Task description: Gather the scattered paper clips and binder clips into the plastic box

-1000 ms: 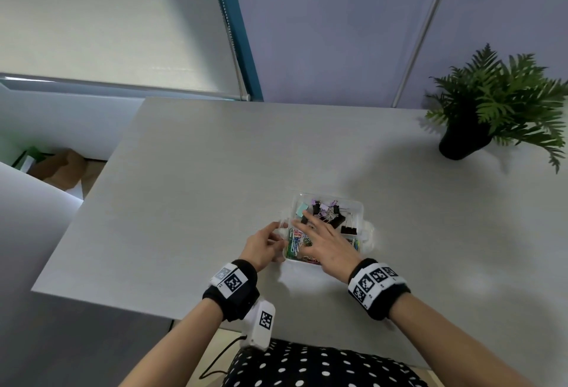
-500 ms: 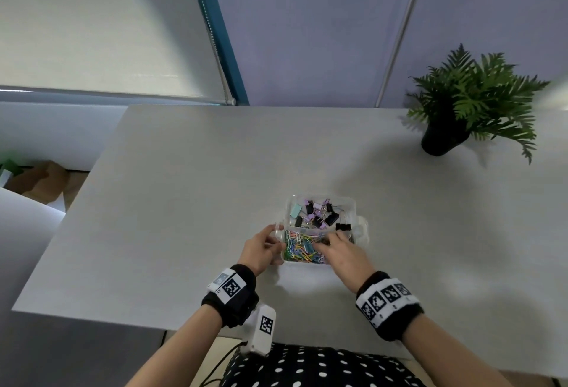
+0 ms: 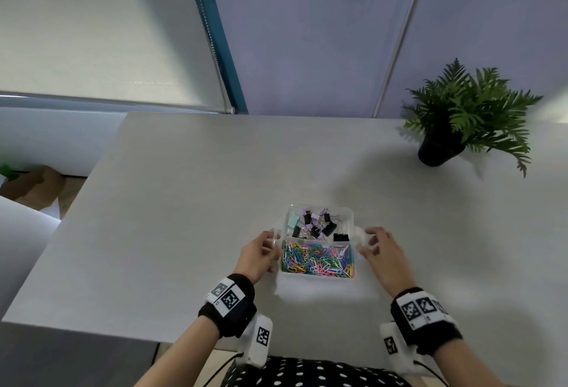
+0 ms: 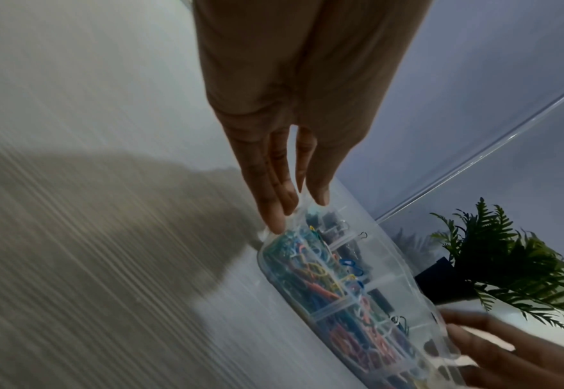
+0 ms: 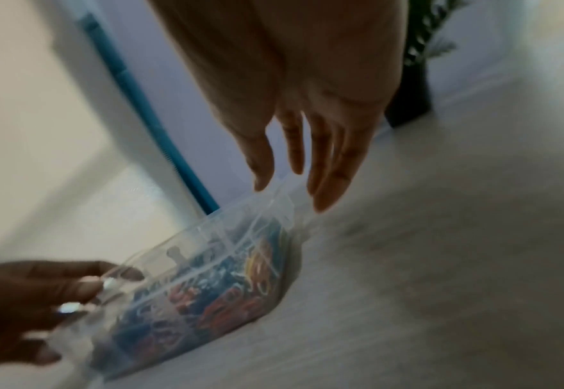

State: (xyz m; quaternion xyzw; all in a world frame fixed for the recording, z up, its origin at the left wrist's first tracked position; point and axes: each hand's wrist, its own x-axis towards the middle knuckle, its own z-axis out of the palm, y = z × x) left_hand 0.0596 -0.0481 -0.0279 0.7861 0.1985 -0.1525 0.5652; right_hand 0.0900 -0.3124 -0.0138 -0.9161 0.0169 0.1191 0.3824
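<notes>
A clear plastic box [image 3: 319,207] stands on the grey table near me. Its far compartment holds black, purple and mint binder clips [image 3: 316,225]; the near one is full of coloured paper clips [image 3: 318,260]. My left hand [image 3: 273,242] pinches the box's left side tab between thumb and fingers, as the left wrist view shows [image 4: 299,208]. My right hand [image 3: 367,243] is at the right side tab with straight, spread fingers; in the blurred right wrist view [image 5: 290,194] the thumb tip touches the rim. No loose clips show on the table.
A potted fern [image 3: 461,119] stands at the table's back right. The table's [image 3: 184,202] left edge drops to a floor with cardboard [image 3: 30,184]. A window blind and a wall lie behind the far edge.
My right hand has come out of the paper clip compartment and moved to the box's right side. The left hand has stayed on the left tab.
</notes>
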